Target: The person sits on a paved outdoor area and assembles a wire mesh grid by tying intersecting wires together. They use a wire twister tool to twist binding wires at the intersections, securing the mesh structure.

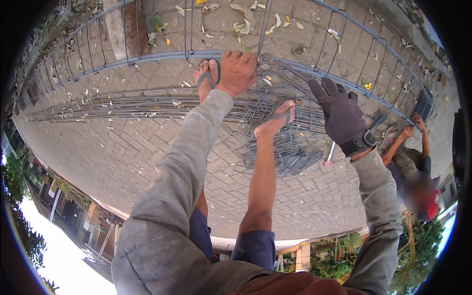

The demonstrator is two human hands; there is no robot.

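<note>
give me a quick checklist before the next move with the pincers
1. Right hand on the pincers: ok, holding the handles.
2. Left hand gripping the steel frame: cannot tell, fingertips hidden.
3. Both hands gloved: not ok, left is bare.
4. Closed footwear: not ok, open sandals.
5. Clear footing: not ok, right foot is among wire pieces.
6. Co-worker's hands away from the pincers: ok, farther right.

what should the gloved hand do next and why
Probably squeeze the pincers: their handles look spread in the gloved right hand, their head sits at the steel bars, and the bare left hand is right beside it.
</note>
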